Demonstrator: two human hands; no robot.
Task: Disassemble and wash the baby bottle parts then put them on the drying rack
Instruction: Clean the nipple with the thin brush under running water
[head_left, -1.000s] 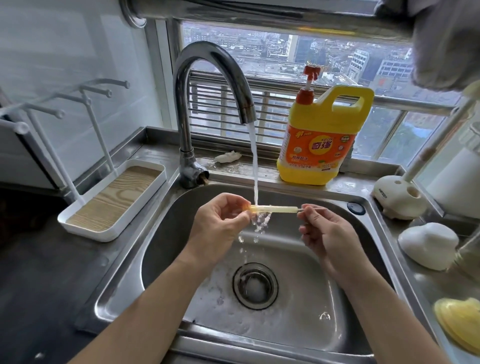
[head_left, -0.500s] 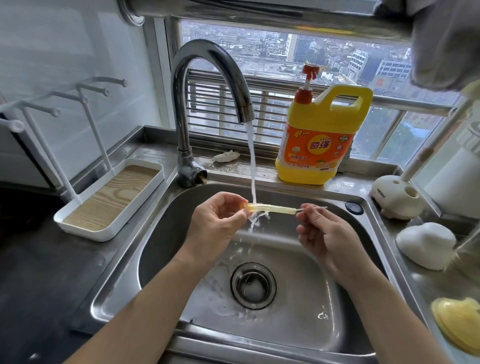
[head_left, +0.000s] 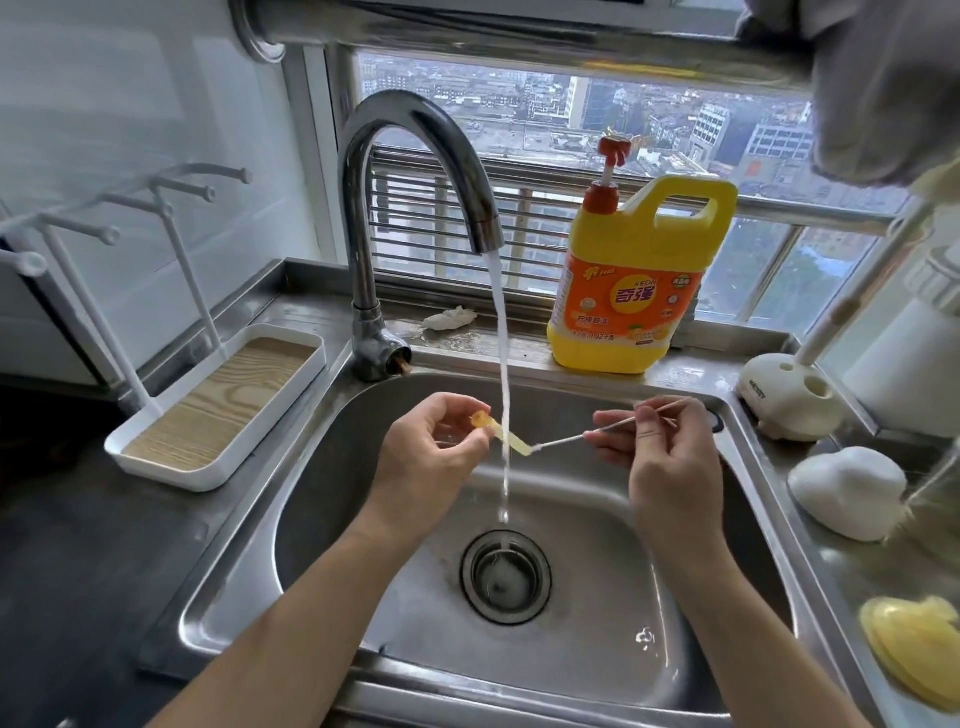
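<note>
Head view: at centre frame, over the steel sink (head_left: 613, 623), the left hand (head_left: 426, 457) pinches the flared end of a yellowish translucent straw (head_left: 519, 445) between thumb and curled fingertips. The straw slants down to the right, crossing the faucet's (head_left: 415, 130) water stream (head_left: 501, 322). The right hand (head_left: 670, 467) pinches a thin straw brush (head_left: 571, 439), its tip at the straw's lower end. The drying rack (head_left: 171, 480) sits at left.

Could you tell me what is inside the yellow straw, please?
The thin brush pinched by the right hand meets the straw at its lower end; whether any of it lies inside cannot be seen.
</note>
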